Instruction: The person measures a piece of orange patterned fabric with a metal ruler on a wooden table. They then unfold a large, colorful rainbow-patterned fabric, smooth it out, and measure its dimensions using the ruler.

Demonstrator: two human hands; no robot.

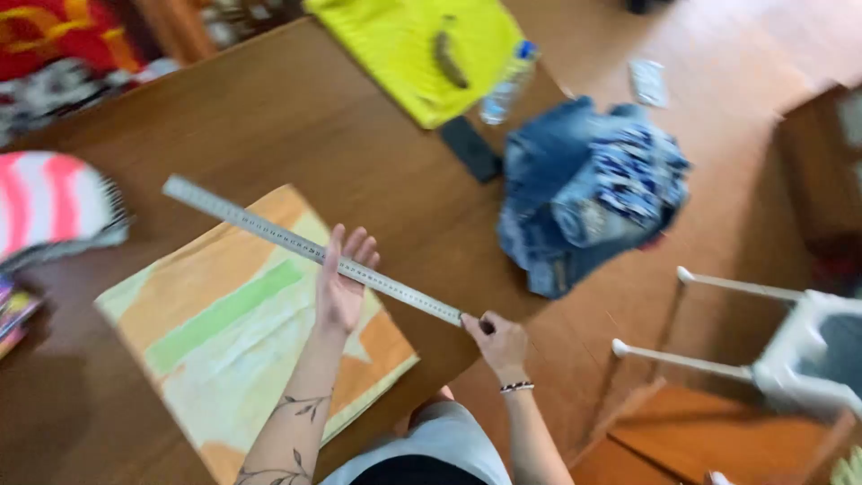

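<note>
A dark brown wooden table (pixel 269 117) fills the frame, running off toward an orange-brown floor (pixel 718 180) on the right. At the far end there's a yellow cloth (pixel 395 45), a clear plastic bottle (pixel 507 85) beside it and a flat black phone (pixel 470 149) near the table's edge. A heap of blue denim (pixel 588 193) hangs over the right edge, and a pink-and-white striped fabric (pixel 49 202) sits at the left. White chair legs (pixel 718 287) poke in low on the right.

Now the hands: the left hand (pixel 341 287) is flat, fingers spread and stretched out, pressing on a long metal ruler (pixel 305 247) where it crosses the folded orange, green and cream cloth (pixel 233 332). The right hand (pixel 496 339) is curled at the ruler's near end, fingertips pinching it just past the cloth's corner, right by the table's near edge.

The ruler lies diagonally, its far end up to the left on bare wood, its middle under the left palm, its near end in the right hand's grip. The folded cloth lies under the left hand, close to the person's body.
</note>
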